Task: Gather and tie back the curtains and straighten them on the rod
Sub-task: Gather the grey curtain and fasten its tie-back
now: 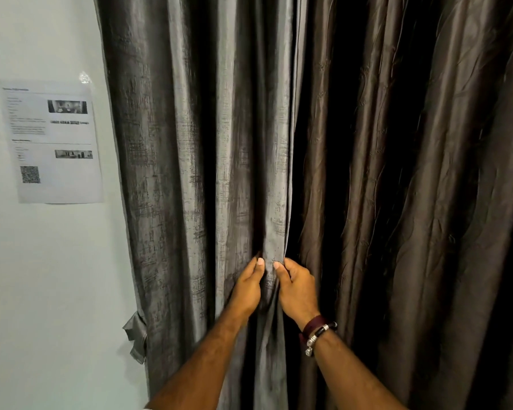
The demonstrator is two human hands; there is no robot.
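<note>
Head view, from left to right: on the white wall [42, 276] hangs a printed sheet [52, 142]. Next to the wall, low at the grey curtain's outer edge, a fabric tie-back [137, 338] hangs loose and holds nothing. The grey curtain [190, 158] hangs in long folds. At its inner edge I see my left hand [248, 287] and my right hand [298, 287], close together, each pinching the same narrow fold between thumb and curled fingers. My right wrist wears bracelets [317, 331]. Further right hangs the brown curtain [412, 173], creased, partly behind the grey one.

I judge the gathering is only at its beginning. The smooth cloth could slip from such a small pinch, and a hard pull could shift it unevenly on the rod, which I cannot see. I see no containers.
</note>
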